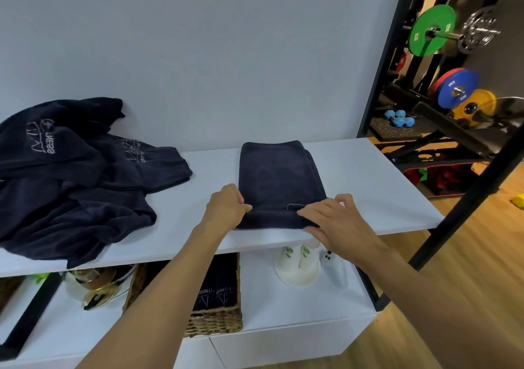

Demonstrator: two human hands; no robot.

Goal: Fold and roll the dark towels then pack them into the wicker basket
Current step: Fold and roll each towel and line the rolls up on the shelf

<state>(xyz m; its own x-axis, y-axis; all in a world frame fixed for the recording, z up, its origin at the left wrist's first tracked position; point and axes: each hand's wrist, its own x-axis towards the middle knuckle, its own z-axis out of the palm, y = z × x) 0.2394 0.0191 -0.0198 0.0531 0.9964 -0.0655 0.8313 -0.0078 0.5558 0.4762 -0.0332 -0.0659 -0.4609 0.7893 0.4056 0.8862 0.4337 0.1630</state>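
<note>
Fingers [244, 207] of the left hand [226, 207] are curled tight at the near left corner of a folded towel [279, 175], with the thumb tucked against its edge. The right hand [337, 224] arches over the near right corner, fingers lying apart along the top and thumb underneath. Both hands pinch the same near hem.

That hem is turned up into a low ridge. This looks like the first turn of a roll, started at the near end and heading toward the far wall.

The folded towel is a long, narrow, dark navy rectangle on the white top shelf [368, 181]. Its length runs away from the person and its near end lies close to the shelf's front lip, likely so the roll has a straight run.

On the left of the same shelf lies a loose pile of dark towels [71, 175] with pale lettering, apparently not yet folded. Its near edge hangs over the front.

Below, on the lower shelf [283, 306], the wicker basket [215, 320] sits partly behind the left forearm. Packed towels [218, 286] stand upright inside it with their lettering showing. The basket seems placed close under the work spot for an easy drop.

Just right of the basket stands a white ceramic piece [297, 266]. Coloured weight plates [432, 29] hang at the far right.
</note>
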